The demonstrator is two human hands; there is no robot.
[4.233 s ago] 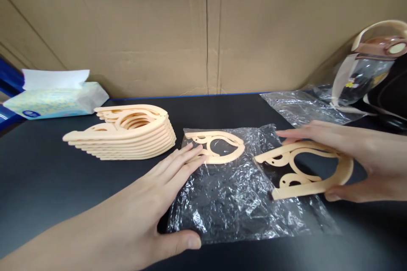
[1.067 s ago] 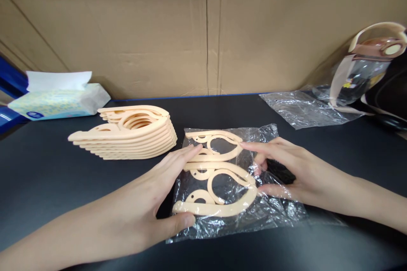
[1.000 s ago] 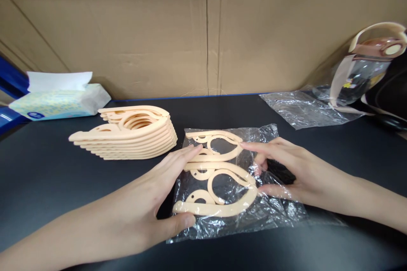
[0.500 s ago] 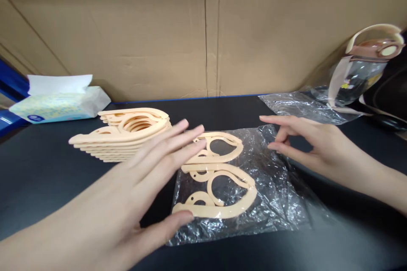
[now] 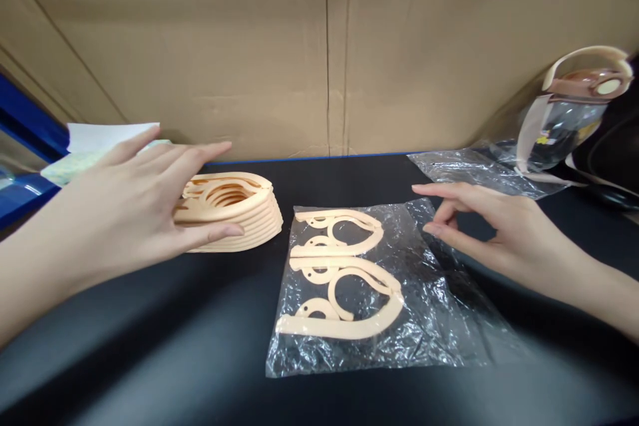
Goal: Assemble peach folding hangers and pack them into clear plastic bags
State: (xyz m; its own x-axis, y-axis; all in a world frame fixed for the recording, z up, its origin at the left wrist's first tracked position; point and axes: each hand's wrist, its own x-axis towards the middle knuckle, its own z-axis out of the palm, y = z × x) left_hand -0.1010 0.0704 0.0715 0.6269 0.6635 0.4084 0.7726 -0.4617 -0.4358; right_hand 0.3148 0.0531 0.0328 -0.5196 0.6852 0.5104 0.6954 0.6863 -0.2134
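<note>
Two peach plastic hangers, a far one (image 5: 339, 233) and a near one (image 5: 344, 299), lie flat side by side on a clear plastic bag (image 5: 424, 319) spread on the black table (image 5: 150, 346). My left hand (image 5: 134, 206) hovers open over the left end of a stack of the same peach hangers (image 5: 244, 210), its thumb near the stack's front edge. My right hand (image 5: 489, 226) floats above the bag's right far corner with loosely curled, parted fingers, holding nothing.
A tissue box (image 5: 80, 153) sits at the far left, partly behind my left hand. A second clear bag (image 5: 469, 170) and a transparent bottle with a pink cap (image 5: 569, 113) lie at the far right. A cardboard wall (image 5: 324, 46) backs the table.
Both hands let go of the near hanger and lifted off the bag. My left hand swung left to the hanger stack. My right hand drew back to the right.
</note>
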